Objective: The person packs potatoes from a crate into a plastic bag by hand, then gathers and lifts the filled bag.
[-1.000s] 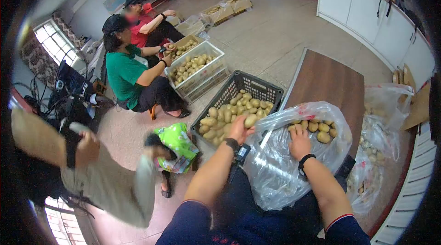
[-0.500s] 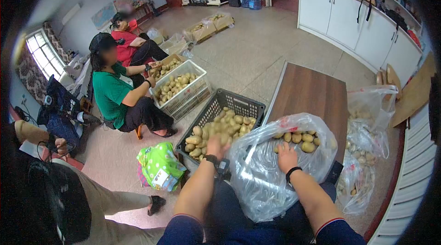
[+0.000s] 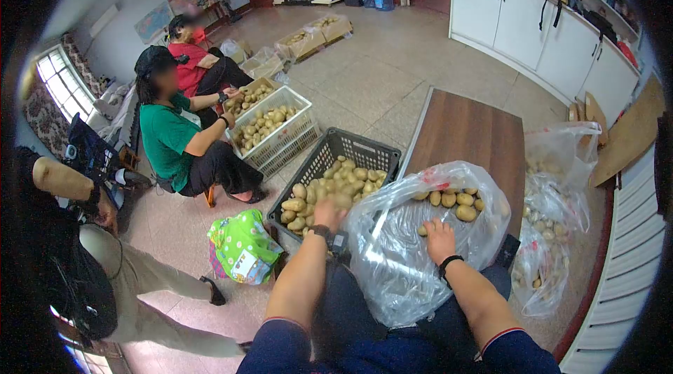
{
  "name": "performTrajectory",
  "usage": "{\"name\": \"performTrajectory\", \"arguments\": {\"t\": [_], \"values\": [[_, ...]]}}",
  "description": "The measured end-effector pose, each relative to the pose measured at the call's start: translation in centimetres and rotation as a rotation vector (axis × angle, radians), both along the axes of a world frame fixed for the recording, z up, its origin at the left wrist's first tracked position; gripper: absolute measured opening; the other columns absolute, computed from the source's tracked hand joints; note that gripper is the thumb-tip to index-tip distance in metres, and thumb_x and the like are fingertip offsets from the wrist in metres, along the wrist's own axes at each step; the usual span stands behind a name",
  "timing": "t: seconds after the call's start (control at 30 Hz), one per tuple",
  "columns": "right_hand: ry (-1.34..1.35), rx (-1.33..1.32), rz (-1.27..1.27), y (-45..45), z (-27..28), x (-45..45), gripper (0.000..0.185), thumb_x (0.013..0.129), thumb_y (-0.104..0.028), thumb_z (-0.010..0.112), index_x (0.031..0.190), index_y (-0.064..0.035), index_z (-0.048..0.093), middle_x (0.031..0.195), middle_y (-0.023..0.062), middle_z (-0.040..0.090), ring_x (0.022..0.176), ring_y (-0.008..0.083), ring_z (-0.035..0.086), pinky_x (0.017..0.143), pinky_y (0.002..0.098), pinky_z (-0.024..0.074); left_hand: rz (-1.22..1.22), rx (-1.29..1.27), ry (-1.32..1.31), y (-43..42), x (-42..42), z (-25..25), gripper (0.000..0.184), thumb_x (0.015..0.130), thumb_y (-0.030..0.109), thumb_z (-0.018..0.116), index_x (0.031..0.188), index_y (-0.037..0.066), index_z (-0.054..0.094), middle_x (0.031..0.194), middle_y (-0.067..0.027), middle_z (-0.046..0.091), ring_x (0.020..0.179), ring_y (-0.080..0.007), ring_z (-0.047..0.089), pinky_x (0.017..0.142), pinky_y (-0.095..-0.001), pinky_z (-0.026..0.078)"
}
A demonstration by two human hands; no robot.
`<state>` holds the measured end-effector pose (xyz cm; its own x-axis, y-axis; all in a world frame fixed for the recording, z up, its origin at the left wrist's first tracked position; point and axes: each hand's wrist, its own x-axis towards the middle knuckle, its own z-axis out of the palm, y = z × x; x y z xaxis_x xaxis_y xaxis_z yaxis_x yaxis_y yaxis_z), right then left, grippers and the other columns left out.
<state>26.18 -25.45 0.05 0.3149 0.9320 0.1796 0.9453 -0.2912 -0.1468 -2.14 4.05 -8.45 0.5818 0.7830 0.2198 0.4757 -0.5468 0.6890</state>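
My left hand (image 3: 328, 215) is at the near side of a black plastic crate (image 3: 289, 192), over the potatoes (image 3: 329, 188) heaped in it. Its fingers are smeared by motion, and a blurred potato shows at their tips. My right hand (image 3: 440, 241) is inside the mouth of a large clear plastic bag (image 3: 392, 262) that rests across my lap and the table's near end. A small potato (image 3: 422, 231) sits at the thumb side of this hand, gripped by curled fingers. Several more potatoes (image 3: 465, 213) lie deeper in the bag.
A brown wooden table (image 3: 466, 132) stands ahead. Clear bags of potatoes (image 3: 543, 234) sit on the floor at right. Left of the crate are a green bundle (image 3: 242, 241), a standing person (image 3: 133, 290), a seated person in green (image 3: 172, 132) and a white crate (image 3: 291, 139) of potatoes.
My right hand has drawn back toward me inside the bag with the small potato. My left hand stays over the crate, still blurred. The standing person at left has shifted.
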Motion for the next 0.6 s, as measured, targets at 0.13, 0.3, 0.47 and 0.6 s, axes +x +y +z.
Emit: {"name": "performTrajectory", "arguments": {"t": [0.13, 0.3, 0.47, 0.6], "values": [[0.094, 0.086, -0.007, 0.4, 0.9, 0.0, 0.040, 0.078, -0.008, 0.060, 0.118, -0.0116, 0.057, 0.119, 0.0107, 0.053, 0.099, 0.0335, 0.054, 0.086, 0.0447, 0.0423, 0.027, -0.044, -0.145, 0.3, 0.5, -0.2, 0.032, 0.093, 0.012, 0.049, 0.124, 0.003, 0.044, 0.113, -0.0133, 0.052, 0.089, -0.0264, 0.059, 0.069, -0.0385, 0.056], [0.291, 0.188, -0.035, 0.5, 2.6, -1.3, 0.042, 0.080, -0.015, 0.065, 0.120, -0.0098, 0.054, 0.117, 0.0144, 0.054, 0.101, 0.0355, 0.055, 0.086, 0.0461, 0.0437, 0.339, -0.354, -0.488, -3.6, 3.1, 5.3, 0.032, 0.083, 0.019, 0.064, 0.110, 0.002, 0.060, 0.093, -0.0144, 0.065, 0.083, -0.0303, 0.062, 0.071, -0.0409, 0.050], [0.648, 0.351, -0.092, 0.8, 2.1, -2.8, 0.045, 0.084, -0.017, 0.065, 0.123, -0.0023, 0.048, 0.114, 0.0230, 0.056, 0.104, 0.0387, 0.055, 0.089, 0.0432, 0.0447, 0.309, -0.842, -0.527, -8.3, 5.9, 14.8, 0.025, 0.090, 0.016, 0.054, 0.112, 0.003, 0.055, 0.086, -0.0072, 0.063, 0.055, -0.0158, 0.057, 0.047, -0.0302, 0.046], [1.010, 0.218, -0.187, 1.9, 1.6, -3.7, 0.049, 0.086, -0.020, 0.066, 0.124, 0.0018, 0.045, 0.100, 0.0171, 0.061, 0.089, 0.0296, 0.061, 0.081, 0.0389, 0.0486, 0.099, -0.986, -0.348, -11.3, 7.5, 18.2, 0.027, 0.091, 0.024, 0.054, 0.109, 0.004, 0.056, 0.093, -0.0074, 0.064, 0.055, -0.0144, 0.058, 0.045, -0.0272, 0.043]]}}
